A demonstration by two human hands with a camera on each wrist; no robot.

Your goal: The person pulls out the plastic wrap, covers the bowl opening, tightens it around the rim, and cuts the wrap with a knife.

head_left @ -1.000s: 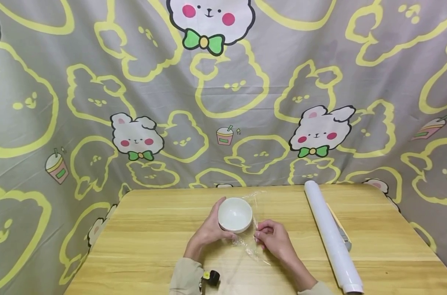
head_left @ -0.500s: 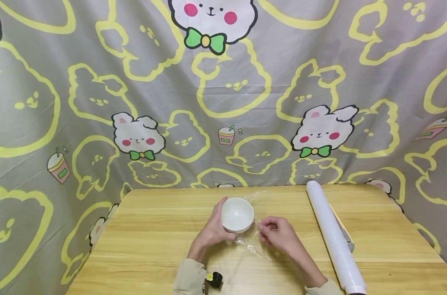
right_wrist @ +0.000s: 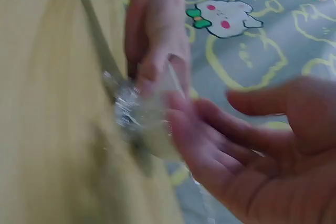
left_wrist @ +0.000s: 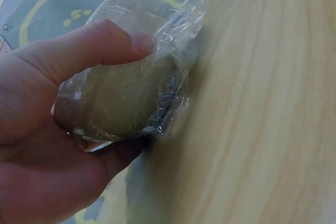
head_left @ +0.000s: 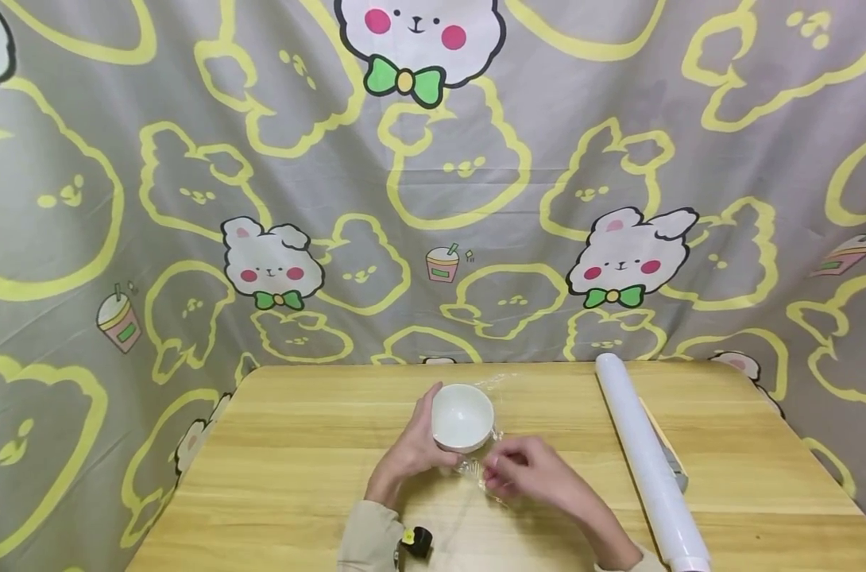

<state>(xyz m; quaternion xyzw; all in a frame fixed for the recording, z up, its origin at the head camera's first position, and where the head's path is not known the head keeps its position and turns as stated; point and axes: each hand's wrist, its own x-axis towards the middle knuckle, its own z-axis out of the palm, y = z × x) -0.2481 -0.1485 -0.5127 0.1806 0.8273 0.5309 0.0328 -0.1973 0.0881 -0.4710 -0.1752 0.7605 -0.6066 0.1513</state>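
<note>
A small white bowl [head_left: 463,417] is tilted over the table, its mouth facing up toward the head camera. My left hand [head_left: 411,449] grips its left side, thumb at the near side. Clear cling film [left_wrist: 178,30] wraps the bowl's outside in the left wrist view, crumpled and loose along one edge. Beside the bowl's lower right, my right hand [head_left: 529,473] is at the film's loose edge. In the right wrist view its fingers [right_wrist: 202,150] reach toward the wrapped bowl, blurred, with the thumb standing apart from them.
A long roll of cling film [head_left: 651,469] lies at the right on the wooden table [head_left: 297,469]. A grey and yellow tool [head_left: 674,465] lies partly hidden behind it. A patterned curtain [head_left: 361,159] hangs behind the table. A black wrist camera [head_left: 417,542] sits by the left sleeve.
My right hand, which pinched the film's edge to the right of the bowl, has moved toward the bowl's near side and the film has gathered in. The left hand keeps its grip.
</note>
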